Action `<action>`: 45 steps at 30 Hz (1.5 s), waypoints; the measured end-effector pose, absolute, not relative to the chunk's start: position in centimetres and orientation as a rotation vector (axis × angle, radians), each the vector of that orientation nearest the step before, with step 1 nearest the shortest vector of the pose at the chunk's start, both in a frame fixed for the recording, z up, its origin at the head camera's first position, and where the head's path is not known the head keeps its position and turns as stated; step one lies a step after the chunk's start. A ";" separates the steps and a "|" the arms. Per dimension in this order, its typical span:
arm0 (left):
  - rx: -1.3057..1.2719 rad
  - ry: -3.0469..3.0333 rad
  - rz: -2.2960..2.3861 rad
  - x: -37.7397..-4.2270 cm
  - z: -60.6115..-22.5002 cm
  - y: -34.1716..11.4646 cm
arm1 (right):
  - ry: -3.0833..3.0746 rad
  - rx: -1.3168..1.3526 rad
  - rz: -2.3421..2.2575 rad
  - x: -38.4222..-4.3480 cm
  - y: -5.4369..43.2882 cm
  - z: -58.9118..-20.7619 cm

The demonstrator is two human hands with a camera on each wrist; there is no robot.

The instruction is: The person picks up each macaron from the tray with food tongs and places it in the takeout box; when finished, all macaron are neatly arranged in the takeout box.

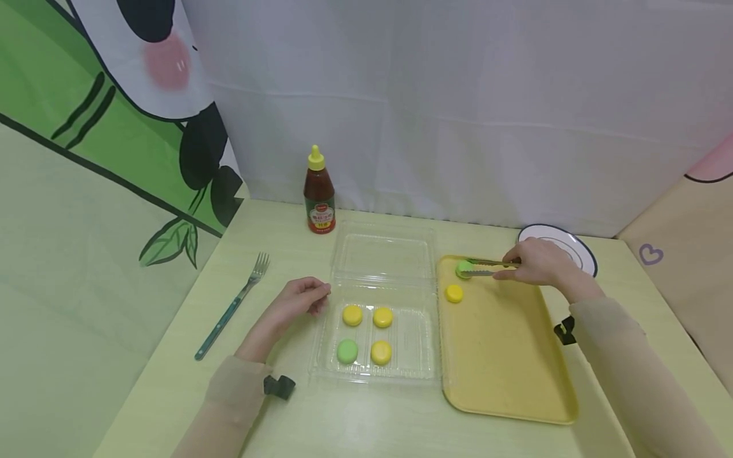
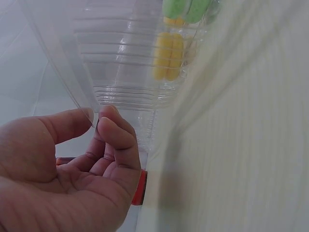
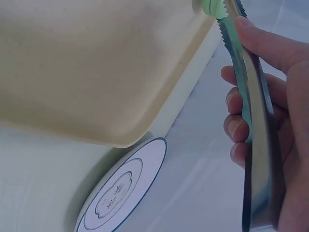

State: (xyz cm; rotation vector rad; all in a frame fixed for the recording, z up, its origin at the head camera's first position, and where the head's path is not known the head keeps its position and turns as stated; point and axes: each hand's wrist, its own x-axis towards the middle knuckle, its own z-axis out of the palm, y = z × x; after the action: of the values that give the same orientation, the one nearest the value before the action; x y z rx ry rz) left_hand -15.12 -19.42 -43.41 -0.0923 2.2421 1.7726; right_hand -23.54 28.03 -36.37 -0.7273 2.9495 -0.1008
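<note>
My right hand [image 1: 541,262] grips metal tongs [image 3: 258,145] over the far end of the yellow tray [image 1: 504,356]. Between the serrated tips of the tongs is a green macaron [image 1: 462,268]; a yellow macaron [image 1: 454,293] lies on the tray just nearer. With thumb and forefinger, my left hand [image 1: 298,298] pinches the edge of a clear plastic box [image 2: 116,58]. The box lies with its lid [image 1: 383,251] folded back. Inside its compartments sit a green macaron [image 1: 347,351] at the near left and several yellow macarons [image 1: 382,317].
A fork [image 1: 231,308] with a green handle lies at the left. At the back stands a sauce bottle [image 1: 319,194] with a yellow cap. Behind my right hand, a white plate [image 1: 581,251] with a dark rim rests beside the tray. A pale curtain [image 1: 435,114] hangs behind the table.
</note>
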 end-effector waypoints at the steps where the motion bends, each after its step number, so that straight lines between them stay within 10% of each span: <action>1: -0.092 2.242 1.771 -15.1 -43.4 -19.4 | 2.955 -0.736 -0.099 -23.5 28.1 -36.2; 45: -0.063 2.257 1.751 -14.7 -43.0 -19.5 | 3.018 -1.111 0.018 -19.6 25.2 -30.9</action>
State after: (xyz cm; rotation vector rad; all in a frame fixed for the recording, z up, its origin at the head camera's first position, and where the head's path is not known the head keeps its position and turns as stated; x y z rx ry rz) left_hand -14.70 -19.45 -42.97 -0.0632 2.2566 1.7506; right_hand -19.64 25.19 -30.86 -1.1108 3.0178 0.0184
